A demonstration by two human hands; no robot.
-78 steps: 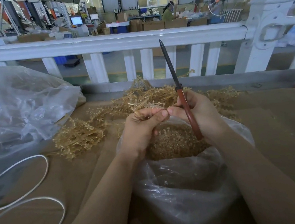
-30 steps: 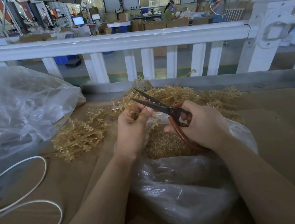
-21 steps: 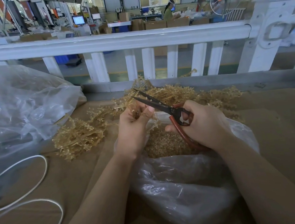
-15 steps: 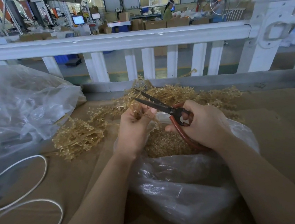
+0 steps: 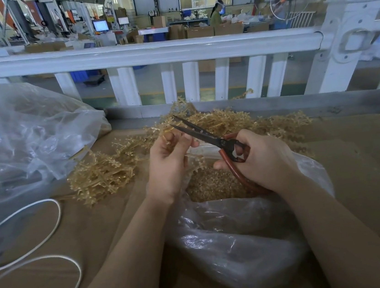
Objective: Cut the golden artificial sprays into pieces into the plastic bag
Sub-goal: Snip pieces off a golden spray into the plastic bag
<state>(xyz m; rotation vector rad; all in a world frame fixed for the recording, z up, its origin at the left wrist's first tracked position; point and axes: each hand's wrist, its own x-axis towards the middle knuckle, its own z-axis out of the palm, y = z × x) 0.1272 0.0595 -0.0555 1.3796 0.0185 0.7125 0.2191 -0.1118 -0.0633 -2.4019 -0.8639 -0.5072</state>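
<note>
Left hand pinches a short golden spray between thumb and fingertips, stub poking up just above the fingers. Right hand is curled through the red handles of the scissors; blades are parted, tips straddling the spray just beyond the left fingertips. Plastic bag sits directly under both hands, mouth open, already carrying a layer of cut pieces.

Uncut sprays lie heaped on the surface to the left of the left hand and beyond both hands, toward the white railing.

For this snip:
- keep the cut point over the bag mouth so offcuts drop in, not onto the surface
- feed the stem deep into the blades, not at the tips, for a cleaner bite
- left fingertips are close to the lower blade; I'd slide the grip down the stem before closing
- short pieces, steady feed upward after each cut
</note>
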